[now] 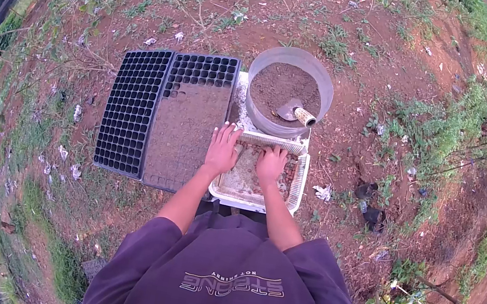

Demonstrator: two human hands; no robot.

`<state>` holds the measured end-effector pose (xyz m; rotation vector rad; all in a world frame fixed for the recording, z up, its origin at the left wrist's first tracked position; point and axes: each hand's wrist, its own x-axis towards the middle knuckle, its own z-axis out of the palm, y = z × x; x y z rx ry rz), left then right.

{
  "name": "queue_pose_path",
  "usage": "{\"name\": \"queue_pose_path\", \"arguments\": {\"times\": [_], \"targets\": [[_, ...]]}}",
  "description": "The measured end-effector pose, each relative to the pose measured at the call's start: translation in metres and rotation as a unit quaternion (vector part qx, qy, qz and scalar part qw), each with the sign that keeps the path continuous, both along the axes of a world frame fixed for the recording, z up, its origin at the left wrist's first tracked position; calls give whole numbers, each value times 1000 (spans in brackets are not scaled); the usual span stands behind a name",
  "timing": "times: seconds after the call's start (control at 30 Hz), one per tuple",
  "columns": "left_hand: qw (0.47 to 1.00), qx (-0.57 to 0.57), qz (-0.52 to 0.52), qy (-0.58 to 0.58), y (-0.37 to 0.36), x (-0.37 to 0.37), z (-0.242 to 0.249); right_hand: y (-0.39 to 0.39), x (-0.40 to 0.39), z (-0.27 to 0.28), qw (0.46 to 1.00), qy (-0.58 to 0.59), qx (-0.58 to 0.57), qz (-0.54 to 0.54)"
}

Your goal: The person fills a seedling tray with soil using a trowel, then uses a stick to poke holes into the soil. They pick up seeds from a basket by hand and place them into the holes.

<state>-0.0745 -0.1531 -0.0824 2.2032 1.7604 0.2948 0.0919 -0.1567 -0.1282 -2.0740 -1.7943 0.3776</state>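
Note:
My left hand (pixel 222 149) lies with fingers spread across the left rim of a white ribbed plastic tray (pixel 252 203), its fingertips by the edge of a soil-filled seedling tray (pixel 189 126). Inside the white tray is my right hand (pixel 270 165), fingers bent down toward the bottom. Anything between those fingertips is too small or hidden to make out. Small reddish-brown bits (pixel 286 180) lie along the tray's right side, and dirt marks its bottom. The seedling tray has bare black cells at its far end and brown soil over the rest.
A second black seedling tray (pixel 132 109) with unfilled cells sits at the left. Beyond the white tray stands a round grey tub (pixel 252 107) of soil, with a trowel (pixel 296 112) resting in it. Weeds, litter and black plastic bags (pixel 373 218) dot the reddish ground.

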Motion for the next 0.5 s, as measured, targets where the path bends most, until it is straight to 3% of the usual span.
{"name": "queue_pose_path", "arguments": {"times": [0.17,0.33,0.5], "targets": [[999,29,-15,-33,4,-4,-4,1,-4,1,1000,9,13,-19],[977,96,16,-187,9,-28,0,-15,-22,29,971,168,167,-6],[960,130,57,-240,12,-80,19,-15,-68,57,946,260,188,-52]]}}
